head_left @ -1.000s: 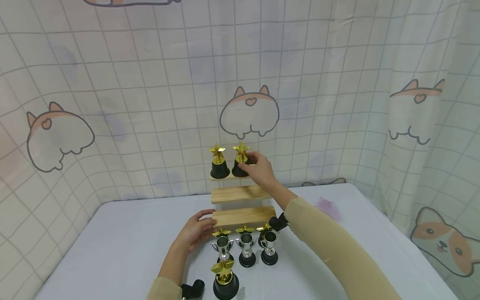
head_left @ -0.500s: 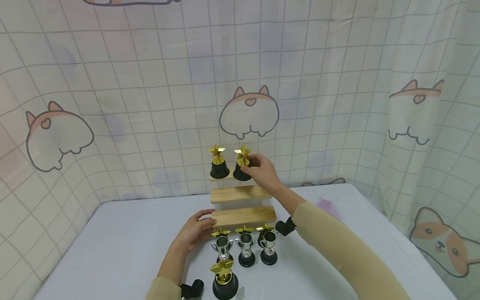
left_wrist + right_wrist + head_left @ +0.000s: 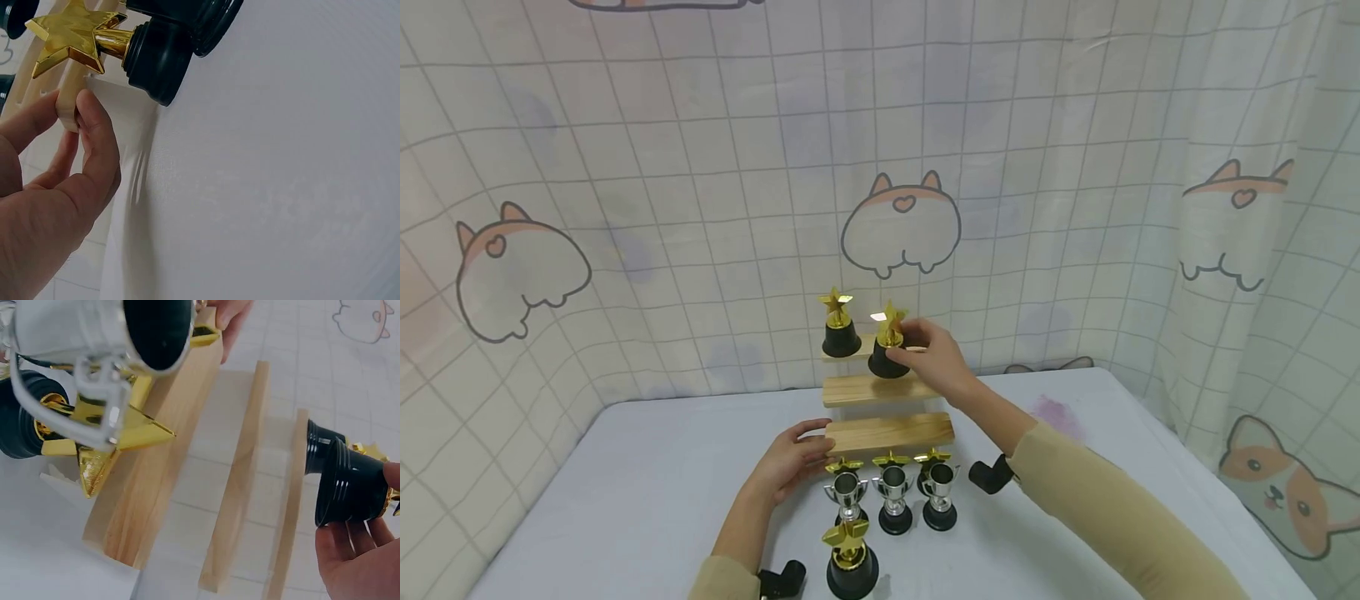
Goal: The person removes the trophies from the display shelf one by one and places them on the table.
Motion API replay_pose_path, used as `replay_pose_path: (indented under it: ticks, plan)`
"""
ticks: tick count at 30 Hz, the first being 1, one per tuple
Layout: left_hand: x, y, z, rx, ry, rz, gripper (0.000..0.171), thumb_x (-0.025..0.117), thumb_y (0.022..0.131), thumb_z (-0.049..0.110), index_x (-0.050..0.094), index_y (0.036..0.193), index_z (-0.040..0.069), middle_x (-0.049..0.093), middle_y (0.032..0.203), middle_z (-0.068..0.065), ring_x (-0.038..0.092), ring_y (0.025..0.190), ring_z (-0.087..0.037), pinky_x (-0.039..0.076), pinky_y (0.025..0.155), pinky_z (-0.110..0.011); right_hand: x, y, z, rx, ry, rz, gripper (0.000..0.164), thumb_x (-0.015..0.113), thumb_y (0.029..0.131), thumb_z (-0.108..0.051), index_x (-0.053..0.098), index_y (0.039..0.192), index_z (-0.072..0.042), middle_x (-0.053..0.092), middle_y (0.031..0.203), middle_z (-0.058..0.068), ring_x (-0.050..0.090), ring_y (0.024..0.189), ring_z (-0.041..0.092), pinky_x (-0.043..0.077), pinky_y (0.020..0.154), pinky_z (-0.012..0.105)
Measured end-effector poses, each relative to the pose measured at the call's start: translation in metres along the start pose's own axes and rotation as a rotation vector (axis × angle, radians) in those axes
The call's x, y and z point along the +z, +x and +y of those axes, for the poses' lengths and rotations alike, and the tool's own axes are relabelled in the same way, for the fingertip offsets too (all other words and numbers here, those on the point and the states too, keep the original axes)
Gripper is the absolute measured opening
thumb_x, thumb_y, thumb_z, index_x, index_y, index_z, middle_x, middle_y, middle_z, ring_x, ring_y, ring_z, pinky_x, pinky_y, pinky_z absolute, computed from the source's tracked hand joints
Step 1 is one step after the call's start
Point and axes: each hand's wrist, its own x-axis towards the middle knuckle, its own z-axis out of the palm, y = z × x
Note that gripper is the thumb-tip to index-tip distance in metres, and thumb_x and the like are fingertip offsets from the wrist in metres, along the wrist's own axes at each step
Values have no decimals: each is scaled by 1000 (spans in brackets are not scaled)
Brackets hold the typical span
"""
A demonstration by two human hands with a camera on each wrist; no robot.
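Note:
My right hand holds a gold star trophy by its black base, in front of the top shelf of a wooden tiered stand. In the right wrist view that trophy's base is off the top board, tilted, with fingers beneath it. Another star trophy stands at the top shelf's left end. My left hand pinches the left end of the lowest board; the left wrist view shows thumb and fingers around the board end, beside a gold star.
Silver cup trophies stand in a row before the stand, with star trophies just behind them. One star trophy stands nearest me, close to the left forearm. A white cloth covers the table; a patterned curtain hangs behind.
My right hand has lifted the right star trophy off the top shelf and brought it toward me and slightly right, down in view. My left hand has stayed on the lowest board.

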Motion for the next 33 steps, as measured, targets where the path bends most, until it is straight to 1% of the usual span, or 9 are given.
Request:
replay_pose_path:
  ticks: [6, 10, 13, 17, 24, 33]
  plan:
    - [1, -1, 2, 9, 16, 11, 52, 71, 96, 7, 50, 143, -3, 62, 125, -24, 68, 102, -28, 59, 91, -42, -4, -14, -2, -20, 1, -22, 47, 75, 95, -18, 58, 136, -3, 61, 134, 13, 56, 125, 28, 50, 104, 42]
    - [1, 0, 2, 13, 27, 15, 52, 70, 97, 9, 50, 144, -3, 62, 126, -24, 68, 101, -27, 59, 91, -42, -6, -24, -3, -34, 21, -41, 45, 75, 95, -17, 58, 134, -3, 61, 134, 13, 56, 125, 29, 49, 105, 43]
    - [0, 0, 1, 11, 24, 10, 52, 69, 98, 9, 49, 144, -4, 61, 127, -25, 69, 101, -27, 59, 92, -42, -7, -32, -2, -25, 38, -50, 45, 76, 94, -17, 59, 133, -3, 62, 132, 13, 58, 123, 29, 50, 105, 42]
    - [-1, -1, 1, 7, 15, 12, 50, 67, 98, 8, 50, 143, -5, 62, 126, -25, 69, 102, -27, 59, 91, -42, -7, -43, -1, -7, 31, -65, 48, 76, 95, -18, 58, 136, -3, 62, 132, 12, 59, 121, 28, 52, 103, 41]
    - [0, -2, 3, -3, 15, 17, 49, 67, 97, 5, 51, 143, -3, 61, 126, -25, 69, 100, -28, 60, 89, -41, -8, -62, 0, -25, 50, -99, 44, 75, 94, -15, 59, 133, -4, 64, 129, 11, 61, 119, 28, 52, 103, 42]
    - [1, -3, 4, 7, 27, 18, 49, 67, 97, 4, 51, 143, -4, 59, 127, -26, 68, 100, -28, 60, 87, -40, -11, -80, -2, -10, 51, -103, 44, 75, 94, -16, 59, 134, -5, 63, 130, 11, 61, 119, 28, 51, 104, 42]
